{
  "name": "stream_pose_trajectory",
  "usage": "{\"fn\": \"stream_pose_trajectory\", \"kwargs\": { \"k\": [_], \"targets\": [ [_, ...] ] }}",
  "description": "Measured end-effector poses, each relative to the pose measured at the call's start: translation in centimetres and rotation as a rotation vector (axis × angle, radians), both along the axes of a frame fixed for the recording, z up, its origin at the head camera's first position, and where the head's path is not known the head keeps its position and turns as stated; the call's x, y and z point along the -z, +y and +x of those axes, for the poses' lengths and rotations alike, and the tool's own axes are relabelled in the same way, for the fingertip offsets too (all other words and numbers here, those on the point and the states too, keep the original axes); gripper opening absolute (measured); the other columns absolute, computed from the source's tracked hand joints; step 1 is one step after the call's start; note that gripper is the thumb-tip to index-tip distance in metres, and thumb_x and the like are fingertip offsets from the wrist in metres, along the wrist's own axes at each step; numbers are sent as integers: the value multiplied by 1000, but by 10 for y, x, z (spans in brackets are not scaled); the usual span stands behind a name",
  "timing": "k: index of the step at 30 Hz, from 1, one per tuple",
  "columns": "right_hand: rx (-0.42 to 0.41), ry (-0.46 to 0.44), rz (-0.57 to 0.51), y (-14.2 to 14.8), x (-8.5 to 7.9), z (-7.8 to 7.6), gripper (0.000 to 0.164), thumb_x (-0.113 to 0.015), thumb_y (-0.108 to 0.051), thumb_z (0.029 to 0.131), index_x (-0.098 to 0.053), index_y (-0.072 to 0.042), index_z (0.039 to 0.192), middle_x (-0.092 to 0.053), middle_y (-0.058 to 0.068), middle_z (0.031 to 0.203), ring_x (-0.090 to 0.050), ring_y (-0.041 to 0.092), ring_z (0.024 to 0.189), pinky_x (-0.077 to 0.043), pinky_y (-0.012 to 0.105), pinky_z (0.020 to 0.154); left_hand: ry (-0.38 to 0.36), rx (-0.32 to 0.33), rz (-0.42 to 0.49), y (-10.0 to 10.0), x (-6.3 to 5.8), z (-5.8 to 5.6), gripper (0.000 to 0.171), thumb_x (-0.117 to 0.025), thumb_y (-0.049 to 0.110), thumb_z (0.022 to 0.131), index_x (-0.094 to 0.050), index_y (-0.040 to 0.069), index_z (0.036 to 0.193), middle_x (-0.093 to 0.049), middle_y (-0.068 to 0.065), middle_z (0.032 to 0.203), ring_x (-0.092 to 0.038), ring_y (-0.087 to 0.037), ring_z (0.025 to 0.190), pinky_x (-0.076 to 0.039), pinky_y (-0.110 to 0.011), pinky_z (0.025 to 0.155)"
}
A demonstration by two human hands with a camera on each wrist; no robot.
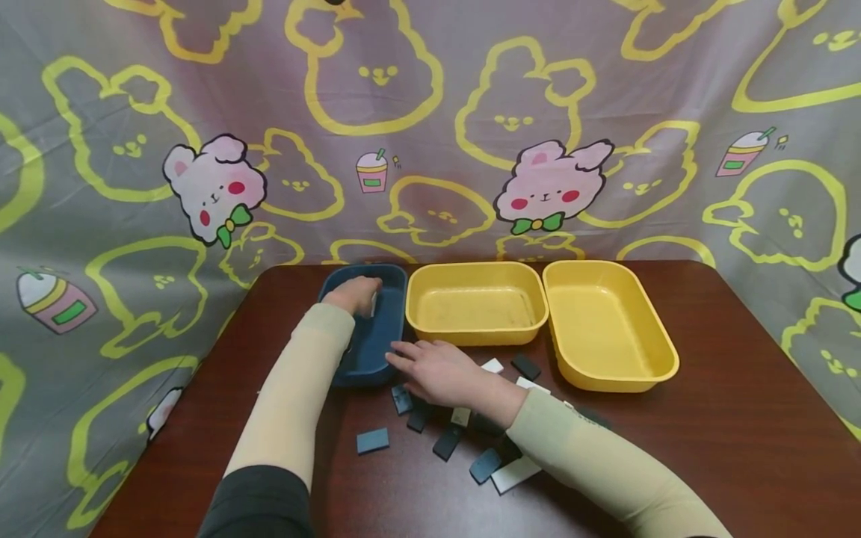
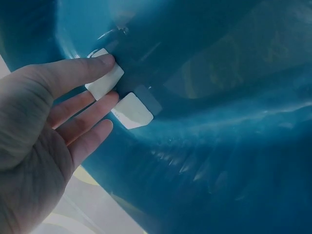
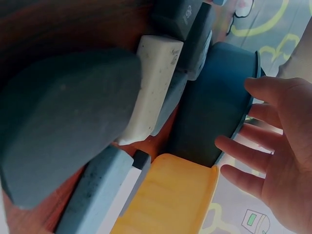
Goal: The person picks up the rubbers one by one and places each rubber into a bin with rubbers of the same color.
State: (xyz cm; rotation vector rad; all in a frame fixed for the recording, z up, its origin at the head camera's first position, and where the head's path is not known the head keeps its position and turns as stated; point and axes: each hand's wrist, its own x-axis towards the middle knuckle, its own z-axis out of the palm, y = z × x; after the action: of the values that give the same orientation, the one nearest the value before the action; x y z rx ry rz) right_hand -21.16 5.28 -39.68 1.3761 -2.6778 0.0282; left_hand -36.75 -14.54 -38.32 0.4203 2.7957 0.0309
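My left hand (image 1: 356,294) reaches into the blue bin (image 1: 368,370) at the back left. In the left wrist view it pinches a white eraser (image 2: 106,80) between thumb and fingers, low inside the bin. A second white eraser (image 2: 132,111) lies in the bin just beside the fingertips. My right hand (image 1: 444,373) hovers over the loose erasers near the bin's front right corner, holding nothing, its fingers spread and loosely bent. Below it lie a blue eraser (image 1: 401,400), a dark eraser (image 1: 447,442) and several others, partly hidden by the hand and forearm.
To the right of the blue bin stand a middle yellow bin (image 1: 477,332) and a right yellow bin (image 1: 615,377). A separate blue eraser (image 1: 373,441) lies left of the pile on the brown table (image 1: 733,448). A patterned curtain (image 1: 430,149) hangs behind.
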Motion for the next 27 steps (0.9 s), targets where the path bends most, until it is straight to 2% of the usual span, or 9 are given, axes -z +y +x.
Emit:
{"fn": "stream_pose_trajectory", "kwargs": {
  "k": [4,9,12,15,18,20,24,27],
  "targets": [
    [3,-5,-10,0,0,0,57,-67,-35,92,-50,-14,143,-46,8,146,-54,21,119,-48,33,93,-4,10,-6,-1,-2,-1,56,-72,5,85,-51,7,137,-56,-17,131,-54,-32,117,-41,-50,99],
    [24,-51,-28,3,-1,1,63,-66,-35,93,-43,-15,148,-41,9,150,-51,22,124,-46,34,96,-1,25,13,-6,-8,1,59,-74,8,85,-51,8,138,-57,-15,130,-54,-31,115,-43,-49,98],
    [38,-59,-44,9,-4,2,64,-66,-35,93,-41,-15,148,-40,10,150,-49,22,126,-46,35,97,28,81,13,-10,-10,5,53,-72,11,86,-52,4,135,-60,-16,125,-57,-31,110,-45,-48,95],
    [47,-41,-71,19,-10,2,62,-68,-32,92,-44,-13,146,-43,11,147,-52,23,123,-48,36,94,65,142,0,-17,-13,10,51,-70,17,90,-51,0,134,-60,-18,125,-58,-32,112,-45,-48,96],
    [65,-29,-96,32,-14,1,59,-68,-30,92,-48,-12,144,-46,12,144,-54,24,120,-49,38,92,86,165,8,-24,-18,17,53,-67,24,92,-50,-2,135,-58,-19,126,-56,-33,113,-44,-48,97],
    [74,-31,-120,41,-17,1,56,-68,-29,92,-50,-11,142,-48,13,142,-54,26,119,-49,40,92,98,158,28,-29,-21,23,53,-66,27,92,-50,-2,134,-59,-19,125,-57,-32,111,-44,-48,96],
    [96,-4,-146,58,-18,1,50,-68,-28,92,-55,-9,136,-54,13,133,-58,26,112,-49,42,91,138,95,67,-41,-30,39,56,-68,29,91,-49,-1,134,-55,-21,129,-54,-34,114,-43,-50,98],
    [144,39,-150,68,-16,2,35,-69,-28,91,-64,-7,119,-63,7,105,-62,20,87,-52,35,73,195,40,72,-50,-34,51,61,-68,29,91,-45,-2,138,-48,-24,137,-48,-38,122,-41,-54,99]
  ]
}}
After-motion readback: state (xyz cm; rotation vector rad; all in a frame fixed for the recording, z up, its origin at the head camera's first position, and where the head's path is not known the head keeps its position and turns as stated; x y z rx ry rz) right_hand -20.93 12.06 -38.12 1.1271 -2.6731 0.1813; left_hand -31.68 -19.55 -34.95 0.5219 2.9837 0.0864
